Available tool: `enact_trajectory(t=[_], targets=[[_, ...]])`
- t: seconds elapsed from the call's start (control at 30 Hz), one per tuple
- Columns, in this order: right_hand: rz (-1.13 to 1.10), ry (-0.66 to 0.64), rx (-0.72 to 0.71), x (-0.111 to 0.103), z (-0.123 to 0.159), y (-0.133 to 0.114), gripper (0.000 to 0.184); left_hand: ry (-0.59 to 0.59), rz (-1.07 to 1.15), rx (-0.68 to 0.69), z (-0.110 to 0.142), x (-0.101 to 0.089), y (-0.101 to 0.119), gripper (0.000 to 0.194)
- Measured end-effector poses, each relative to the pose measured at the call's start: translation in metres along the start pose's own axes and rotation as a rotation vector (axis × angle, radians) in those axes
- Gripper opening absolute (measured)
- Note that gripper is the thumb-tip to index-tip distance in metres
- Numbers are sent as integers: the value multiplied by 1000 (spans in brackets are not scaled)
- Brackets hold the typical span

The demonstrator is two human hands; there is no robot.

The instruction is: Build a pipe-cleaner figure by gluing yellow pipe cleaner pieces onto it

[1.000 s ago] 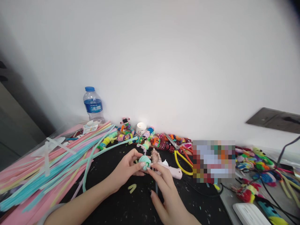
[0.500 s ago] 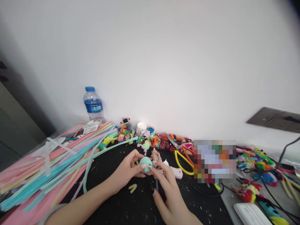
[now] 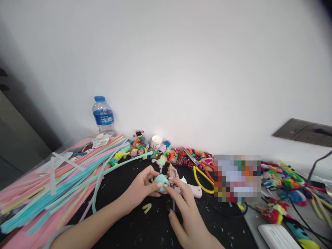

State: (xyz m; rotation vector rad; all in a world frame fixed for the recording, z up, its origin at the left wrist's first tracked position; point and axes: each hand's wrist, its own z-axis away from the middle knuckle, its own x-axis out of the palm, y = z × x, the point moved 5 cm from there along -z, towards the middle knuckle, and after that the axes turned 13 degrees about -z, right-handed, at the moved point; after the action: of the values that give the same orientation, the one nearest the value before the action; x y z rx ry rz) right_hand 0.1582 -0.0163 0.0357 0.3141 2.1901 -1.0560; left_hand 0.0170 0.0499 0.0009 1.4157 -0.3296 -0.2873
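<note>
Ball (image 3: 162, 179) sits in the left hand (image 3: 143, 185), grip closed on it; the right hand (image 3: 187, 207), grip loosely spread, touches it.

A: What is obscured?
B: Mint coil (image 3: 163, 179), partly, by the left hand (image 3: 142, 189); pink tool (image 3: 196, 191), partly, by the right hand (image 3: 185, 207); everything beneath the pixelated patch (image 3: 237, 178).
A: Cropped?
B: Wall socket (image 3: 298, 131), right edge.

Blue label (image 3: 103, 118) on plastic bottle (image 3: 100, 106): white characters read 冰露. Marking on paper cup (image 3: 156, 143): too small to read.
</note>
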Motion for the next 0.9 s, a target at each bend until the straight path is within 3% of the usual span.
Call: enact_trajectory(t=[0.27, 0.47, 0.9], targets=[[4, -14, 0, -1, -1, -2, 61, -27, -9, 4, -1, 1, 0, 32], [-1, 47, -10, -6, 1, -1, 58, -84, 51, -9, 1, 3, 0, 28], [76, -63, 15, 2, 1, 2, 65, -80, -15, -10, -1, 1, -3, 30]])
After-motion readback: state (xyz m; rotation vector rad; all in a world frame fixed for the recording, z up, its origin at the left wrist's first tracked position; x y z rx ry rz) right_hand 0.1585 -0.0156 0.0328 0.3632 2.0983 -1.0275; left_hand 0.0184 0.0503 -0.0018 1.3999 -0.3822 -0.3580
